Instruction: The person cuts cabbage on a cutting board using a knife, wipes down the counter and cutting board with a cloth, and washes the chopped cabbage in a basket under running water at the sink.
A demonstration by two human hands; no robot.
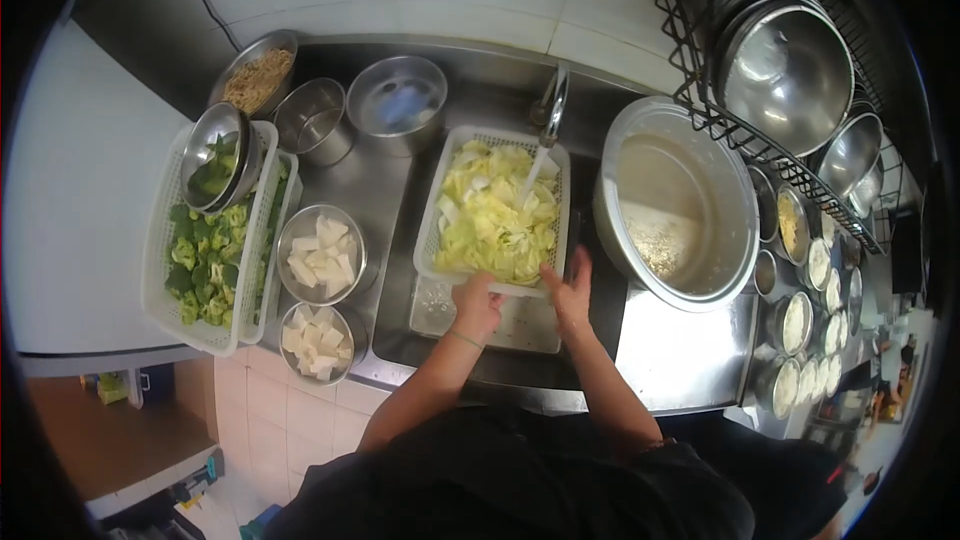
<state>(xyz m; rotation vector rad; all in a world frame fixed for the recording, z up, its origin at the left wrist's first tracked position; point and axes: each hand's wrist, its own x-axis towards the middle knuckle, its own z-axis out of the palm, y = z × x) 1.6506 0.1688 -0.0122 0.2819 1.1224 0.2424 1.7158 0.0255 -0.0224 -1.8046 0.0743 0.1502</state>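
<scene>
A white plastic basket (425, 230) filled with pale green and yellow cut cabbage (500, 210) sits in the steel sink (400, 290). Water runs from the faucet (556, 110) onto the leaves. My left hand (477, 310) is closed on the basket's near rim, its fingertips partly hidden. At the near right corner my right hand (570, 295) has its thumb at the rim and its fingers along the outer side, gripping the basket. Beneath the near end of the basket lies another white, shallow container (520, 330).
Right of the sink stands a large pot (608, 200) with cloudy liquid. A wire rack (740, 130) of steel bowls overhangs it. On the left are bowls of white chunks (325, 255), a broccoli basket (160, 270), an empty-looking steel pot (315, 120) and a bowl of brown strips (258, 78).
</scene>
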